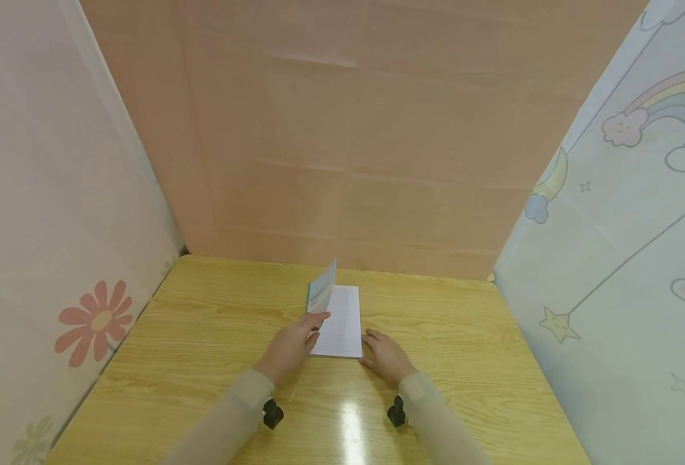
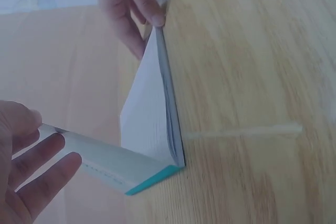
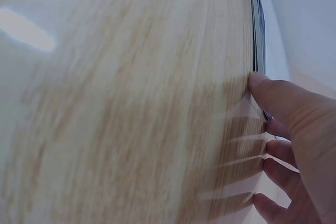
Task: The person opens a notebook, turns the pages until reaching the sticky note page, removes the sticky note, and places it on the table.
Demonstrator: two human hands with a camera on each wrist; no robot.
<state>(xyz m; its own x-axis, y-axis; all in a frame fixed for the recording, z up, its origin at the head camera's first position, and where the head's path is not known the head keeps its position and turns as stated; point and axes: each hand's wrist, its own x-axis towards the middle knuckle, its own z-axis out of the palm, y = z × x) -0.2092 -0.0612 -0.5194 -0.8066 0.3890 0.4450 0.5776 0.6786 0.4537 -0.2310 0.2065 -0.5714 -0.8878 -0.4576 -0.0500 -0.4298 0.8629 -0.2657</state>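
Observation:
A notebook (image 1: pixel 345 326) lies on the table with its lined white page facing up. Its pale cover (image 1: pixel 321 287) stands raised along the left side, and a teal spine strip (image 2: pixel 152 180) shows in the left wrist view. My left hand (image 1: pixel 290 345) pinches the cover's free edge between thumb and forefinger, the other fingers spread loosely. At the notebook's lower right corner rests my right hand (image 1: pixel 387 356). In the right wrist view its thumb (image 3: pixel 275 94) touches the near edge, while the other fingers lie loosely bent along the right side.
The wooden table (image 1: pixel 214 310) carries a bright light reflection (image 1: pixel 352 433) near its front. An orange-brown sheet (image 1: pixel 342 142) hangs behind it. Patterned panels stand on both sides, a flower (image 1: pixel 95 323) on the left and a rainbow (image 1: pixel 676 103) on the right. Each wrist wears a small black device (image 1: pixel 396 412).

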